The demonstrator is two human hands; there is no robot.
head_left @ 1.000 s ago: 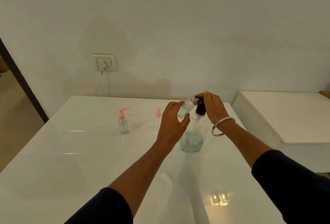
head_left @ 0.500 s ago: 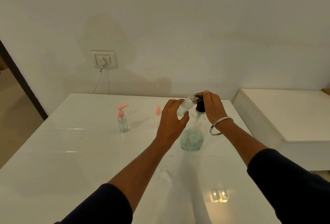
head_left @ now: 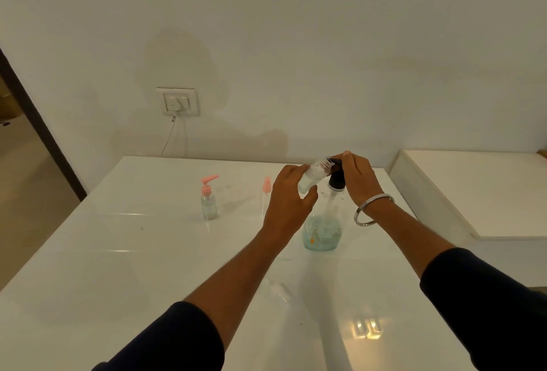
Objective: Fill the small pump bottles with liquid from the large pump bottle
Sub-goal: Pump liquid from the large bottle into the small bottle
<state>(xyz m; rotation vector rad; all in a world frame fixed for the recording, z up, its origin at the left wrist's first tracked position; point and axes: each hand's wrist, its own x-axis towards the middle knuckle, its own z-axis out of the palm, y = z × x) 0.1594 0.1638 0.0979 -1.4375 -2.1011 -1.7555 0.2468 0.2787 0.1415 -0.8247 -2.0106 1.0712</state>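
Note:
The large clear pump bottle (head_left: 322, 231) stands on the white table (head_left: 118, 267), a little blue-green liquid in its base and a black pump head on top. My right hand (head_left: 356, 179) rests over that black pump head, fingers curled on its nozzle. My left hand (head_left: 288, 202) holds a small clear bottle (head_left: 310, 177) tilted, its open neck up against the nozzle. A second small bottle with a pink pump (head_left: 208, 197) stands to the left. A loose pink pump with its tube (head_left: 265, 193) stands upright behind my left hand.
A wall socket with a white cable (head_left: 177, 102) sits on the wall behind the table. A lower white surface (head_left: 479, 190) lies to the right. A dark door frame (head_left: 38, 128) borders the left side.
Both hands hold their places at the large bottle's pump. The view has shifted slightly; nothing else on the table has moved.

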